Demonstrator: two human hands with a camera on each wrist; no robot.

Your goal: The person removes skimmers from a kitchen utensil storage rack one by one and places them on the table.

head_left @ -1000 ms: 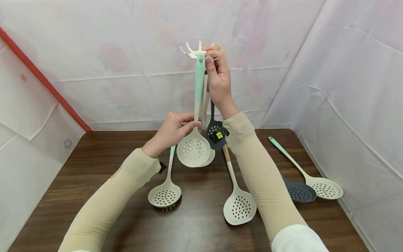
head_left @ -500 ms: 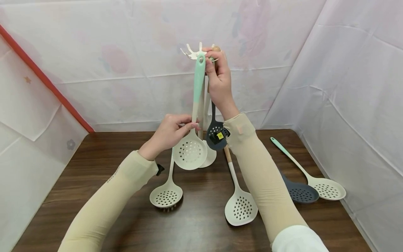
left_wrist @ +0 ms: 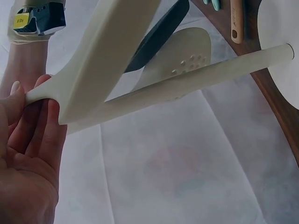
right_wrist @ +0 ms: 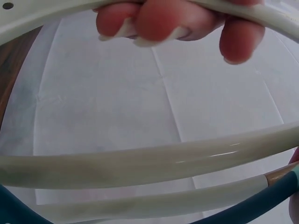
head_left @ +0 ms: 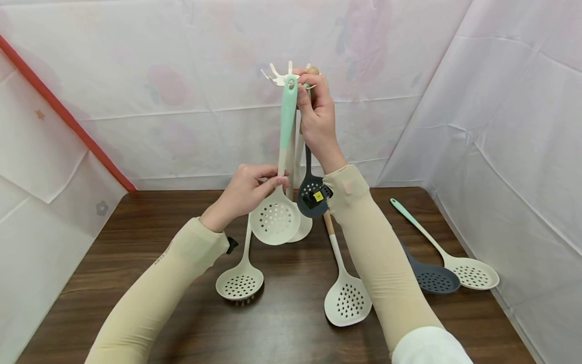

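Left hand (head_left: 247,189) pinches the mint-handled skimmer (head_left: 278,212) near its bowl at frame centre; right hand (head_left: 316,114) grips its handle top at the hook rack (head_left: 278,76).

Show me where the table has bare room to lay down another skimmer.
Bare wood lies along the table's left side, left of the cream skimmer under the left arm. A narrower patch lies in front, between that skimmer and the slotted turner. The right is crowded: a dark skimmer and a mint-handled skimmer lie together. The rack's foot is crowded too.
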